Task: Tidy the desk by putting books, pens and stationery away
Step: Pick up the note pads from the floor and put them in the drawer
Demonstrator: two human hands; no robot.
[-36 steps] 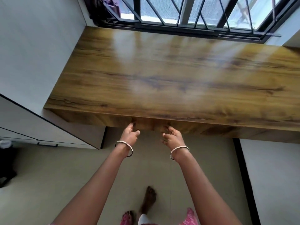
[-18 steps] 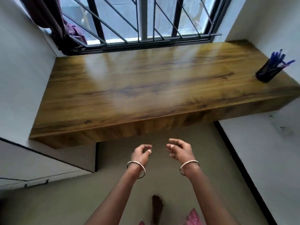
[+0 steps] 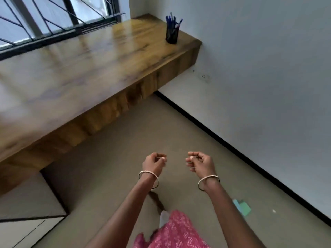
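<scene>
Desk (image 3: 75, 72): a long wooden top under a barred window, running from near left to far right. Its one visible item is a dark pen cup (image 3: 172, 34) holding blue pens, upright at the far right end by the wall. Both hands hang over the floor, well apart from the desk. Left hand (image 3: 153, 164) and right hand (image 3: 201, 163) are loosely curled, pinching nothing. A green pad (image 3: 244, 208) lies on the floor, near right. The tidying looks nearly finished; next likely calls for turning right and stooping for the pad.
</scene>
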